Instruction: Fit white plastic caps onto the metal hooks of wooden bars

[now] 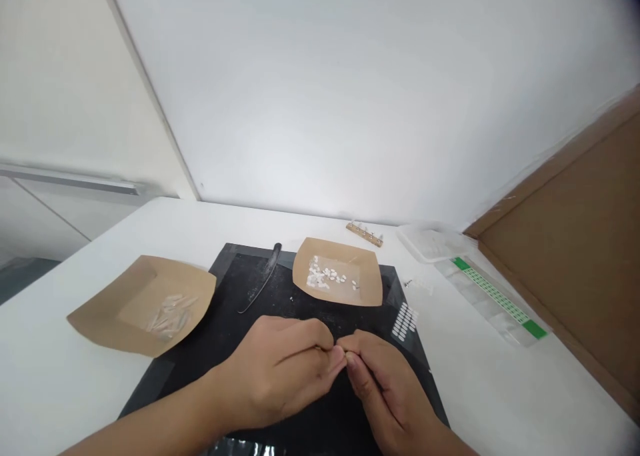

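Observation:
Above the black mat (230, 336), my left hand (280, 369) and my right hand (385, 383) meet with thumbs and fingers pinched together. Whatever sits between the fingertips is too small and covered to make out. Just beyond the hands stands a brown paper tray (373, 276) with several small white oval pieces (327, 276) and clear bits in it. Another brown paper tray (115, 303), at the left, holds several clear, long nail-like tips (173, 316). A thin, curved dark tool (265, 276) lies on the mat between the trays.
White oval stickers (404, 321) in rows lie at the mat's right edge. Farther right are a clear plastic bag with a green strip (495, 296) and a clear plastic box (435, 243). A small wooden strip with metal pegs (365, 234) lies near the wall. A brown panel (575, 256) borders the right.

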Demonstrator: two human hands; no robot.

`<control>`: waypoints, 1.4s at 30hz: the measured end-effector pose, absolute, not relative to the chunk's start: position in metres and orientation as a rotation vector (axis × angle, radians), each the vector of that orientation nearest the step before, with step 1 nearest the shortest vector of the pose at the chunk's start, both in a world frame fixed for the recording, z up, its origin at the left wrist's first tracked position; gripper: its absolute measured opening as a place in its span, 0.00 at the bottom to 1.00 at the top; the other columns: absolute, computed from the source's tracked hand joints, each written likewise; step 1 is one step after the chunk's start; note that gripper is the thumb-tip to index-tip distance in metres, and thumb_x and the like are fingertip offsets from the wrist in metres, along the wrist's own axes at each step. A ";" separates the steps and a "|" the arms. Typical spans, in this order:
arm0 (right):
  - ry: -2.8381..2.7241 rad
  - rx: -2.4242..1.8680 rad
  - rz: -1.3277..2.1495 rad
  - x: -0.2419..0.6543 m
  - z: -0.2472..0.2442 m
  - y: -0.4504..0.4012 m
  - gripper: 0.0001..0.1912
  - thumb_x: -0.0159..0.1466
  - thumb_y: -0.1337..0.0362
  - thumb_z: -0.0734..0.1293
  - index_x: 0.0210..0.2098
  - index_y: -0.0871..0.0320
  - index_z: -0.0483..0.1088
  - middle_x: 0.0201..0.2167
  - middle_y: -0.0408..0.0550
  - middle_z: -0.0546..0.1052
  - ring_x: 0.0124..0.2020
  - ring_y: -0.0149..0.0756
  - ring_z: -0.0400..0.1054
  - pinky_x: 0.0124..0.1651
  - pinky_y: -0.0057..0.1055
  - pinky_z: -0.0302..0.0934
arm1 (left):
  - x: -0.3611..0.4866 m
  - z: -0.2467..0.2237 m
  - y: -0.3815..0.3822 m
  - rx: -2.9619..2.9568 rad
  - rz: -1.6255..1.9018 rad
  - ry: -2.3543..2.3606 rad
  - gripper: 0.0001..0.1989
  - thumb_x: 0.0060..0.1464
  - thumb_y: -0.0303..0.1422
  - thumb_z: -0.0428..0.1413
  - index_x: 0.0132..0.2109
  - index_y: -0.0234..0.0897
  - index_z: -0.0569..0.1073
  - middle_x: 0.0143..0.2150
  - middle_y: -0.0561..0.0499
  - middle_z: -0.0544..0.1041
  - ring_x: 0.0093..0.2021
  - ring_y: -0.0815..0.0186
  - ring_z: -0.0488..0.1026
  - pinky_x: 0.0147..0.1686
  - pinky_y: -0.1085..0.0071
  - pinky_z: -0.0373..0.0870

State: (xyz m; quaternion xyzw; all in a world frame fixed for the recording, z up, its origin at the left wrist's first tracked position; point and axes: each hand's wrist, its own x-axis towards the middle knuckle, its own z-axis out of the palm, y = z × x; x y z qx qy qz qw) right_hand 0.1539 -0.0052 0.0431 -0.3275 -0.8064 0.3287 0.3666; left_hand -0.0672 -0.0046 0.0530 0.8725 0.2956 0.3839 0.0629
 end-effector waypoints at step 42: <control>-2.370 -0.628 0.236 0.166 0.039 0.018 0.08 0.78 0.65 0.60 0.46 0.53 0.72 0.30 0.45 0.82 0.26 0.36 0.73 0.28 0.31 0.66 | -0.065 0.038 0.006 2.217 1.290 0.677 0.06 0.61 0.24 0.61 0.46 0.34 0.77 0.42 0.45 0.78 0.23 0.77 0.71 0.24 0.82 0.73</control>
